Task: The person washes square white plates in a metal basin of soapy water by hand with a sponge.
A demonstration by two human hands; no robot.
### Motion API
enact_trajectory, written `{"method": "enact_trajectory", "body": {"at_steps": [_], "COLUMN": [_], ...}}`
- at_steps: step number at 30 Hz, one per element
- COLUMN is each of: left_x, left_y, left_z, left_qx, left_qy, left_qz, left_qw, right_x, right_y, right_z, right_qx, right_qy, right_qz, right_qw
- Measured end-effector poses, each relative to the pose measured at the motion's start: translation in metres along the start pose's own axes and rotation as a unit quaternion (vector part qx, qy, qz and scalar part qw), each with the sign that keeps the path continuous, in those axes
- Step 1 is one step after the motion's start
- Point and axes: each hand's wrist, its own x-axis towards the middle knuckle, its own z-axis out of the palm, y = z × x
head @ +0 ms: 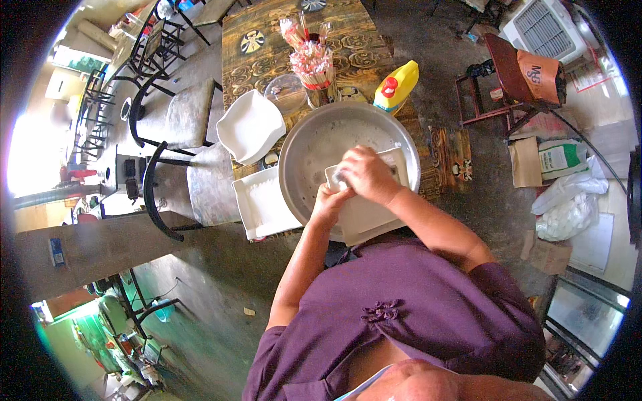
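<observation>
My left hand (329,204) grips the near edge of a small white dish (331,173) held over a large round steel basin (307,130). Bent over that dish, my right hand (367,171) presses a small greyish wad (340,176), perhaps a scrubber, against it; blur hides its exact kind. Beneath my hands a white rectangular plate (368,223) rests in the basin, overlapping its near rim, partly covered by my right forearm. Left of the basin lie a white wavy-edged square dish (251,128) and a white rectangular dish (268,203).
The basin stands on a patterned wooden table (351,30). Behind it are a holder of wrapped chopsticks (313,72), a clear round lid or plate (286,92) and a yellow bottle with a red cap (396,87). Chairs (213,175) stand left; a dark red folding chair (501,75) and bags (569,215) are right.
</observation>
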Motion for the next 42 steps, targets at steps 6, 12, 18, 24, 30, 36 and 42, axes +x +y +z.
{"method": "enact_trajectory", "body": {"at_steps": [6, 12, 18, 24, 30, 36, 42], "left_x": [-0.007, -0.003, -0.005, -0.002, -0.008, -0.012, -0.018], "left_y": [0.017, 0.009, 0.010, 0.000, 0.017, 0.005, 0.012], "left_z": [0.006, 0.003, 0.002, -0.003, 0.006, -0.002, 0.005], "left_qx": [0.011, 0.032, 0.010, 0.004, 0.004, -0.019, -0.047], "left_qy": [0.014, -0.014, 0.015, -0.004, 0.030, 0.004, 0.023], "left_qz": [-0.019, 0.005, 0.007, 0.027, 0.019, 0.028, 0.021], "left_qw": [1.000, 0.999, 1.000, 1.000, 0.999, 0.999, 0.998], "right_x": [-0.002, 0.000, 0.005, 0.001, 0.009, -0.006, -0.005], "right_y": [0.020, 0.000, 0.006, -0.002, -0.002, 0.007, 0.001], "right_z": [-0.018, -0.015, -0.018, -0.016, -0.017, -0.016, -0.021], "right_qx": [-0.032, -0.007, -0.033, -0.014, -0.001, -0.020, -0.034], "right_qy": [0.007, -0.011, -0.005, 0.027, 0.021, 0.023, 0.015], "right_qz": [-0.010, 0.013, 0.003, 0.034, 0.009, 0.041, -0.016], "right_qw": [0.999, 1.000, 0.999, 0.999, 1.000, 0.999, 0.999]}}
